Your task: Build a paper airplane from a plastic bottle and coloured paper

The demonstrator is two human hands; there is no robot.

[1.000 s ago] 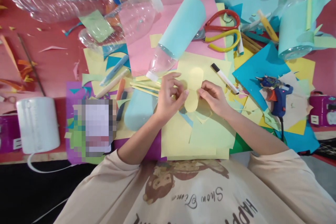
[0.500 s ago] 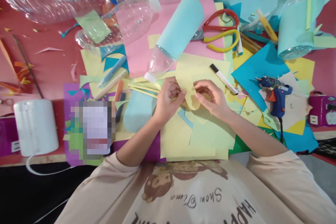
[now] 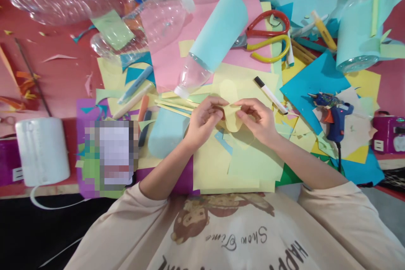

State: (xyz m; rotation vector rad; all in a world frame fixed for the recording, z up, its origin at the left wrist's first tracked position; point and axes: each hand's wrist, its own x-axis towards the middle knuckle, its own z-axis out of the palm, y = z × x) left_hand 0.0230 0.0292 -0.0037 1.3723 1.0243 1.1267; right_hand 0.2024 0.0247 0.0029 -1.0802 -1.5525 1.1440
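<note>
Between my hands is a pale yellow paper cutout (image 3: pixel 232 120) with rounded ends, raised over the stacked sheets. My left hand (image 3: pixel 205 120) pinches its left edge, and my right hand (image 3: pixel 257 119) pinches the right edge, fingers of both bent around the paper. Beneath lie a pale yellow sheet (image 3: pixel 209 173) and a light green sheet (image 3: pixel 249 162). A white marker with a black cap (image 3: pixel 270 95) rests just beyond my right hand. Thin yellow paper strips (image 3: pixel 174 107) lie beside my left hand.
Beyond my hands lies a plastic bottle wrapped in light blue paper (image 3: pixel 218 31), with red-and-yellow-handled scissors (image 3: pixel 268 36) beside it. A blue glue gun (image 3: pixel 336 120) is at right. Clear bottles (image 3: pixel 69 2) line the far side. A white box-like device (image 3: pixel 42 152) stands at left.
The cutout's upper part has tipped down and away from me, and its middle now shows a crease. My fingertips have come closer together along the top of it.
</note>
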